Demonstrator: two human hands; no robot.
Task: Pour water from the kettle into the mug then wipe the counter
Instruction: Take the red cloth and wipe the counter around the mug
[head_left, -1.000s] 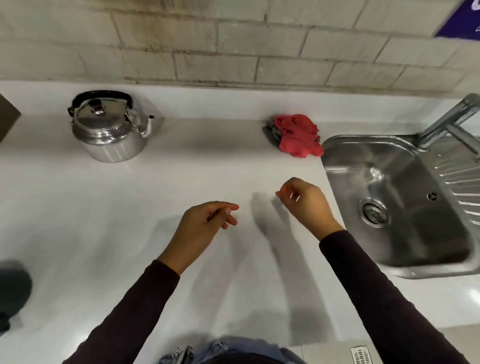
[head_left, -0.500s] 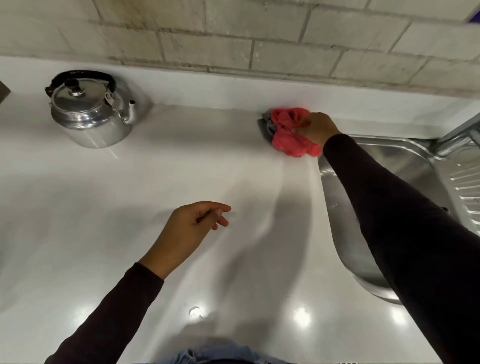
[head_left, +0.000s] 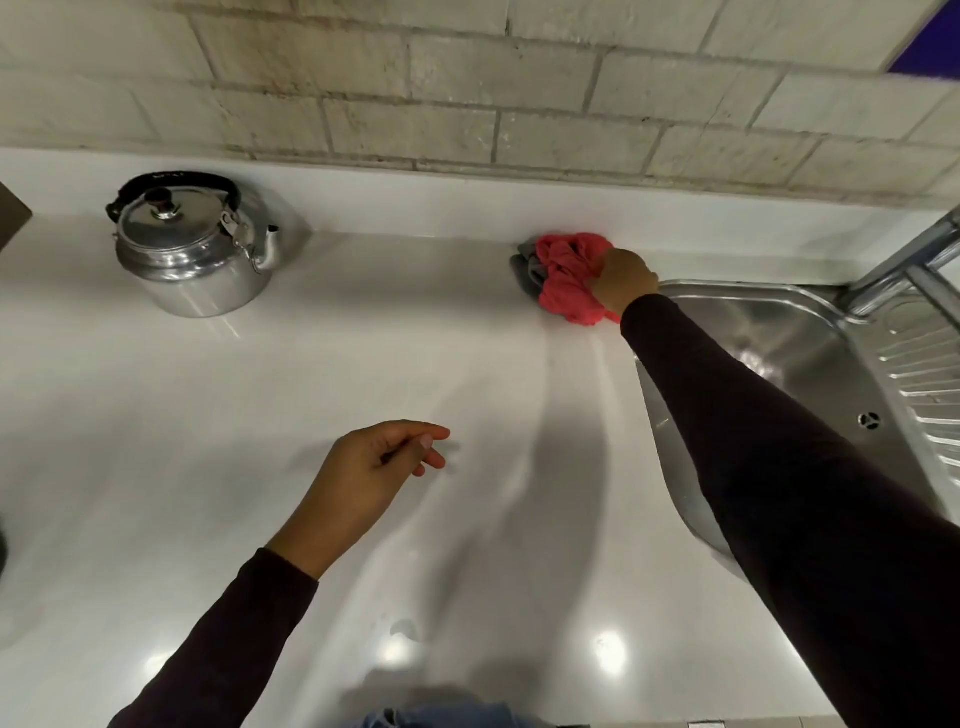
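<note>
Right hand closed on red cloth at far worktop edge beside sink; left hand empty, loosely curled. Kettle far left, nearer left hand; no mug seen.

Right hand is stretched out to the back of the white counter, clamped around a bunched-up red cloth right next to the steel sink. Left hand just hovers mid-counter, fingers loosely curled, holding nothing. Shiny kettle sits far left by the wall, well apart from both.
</note>
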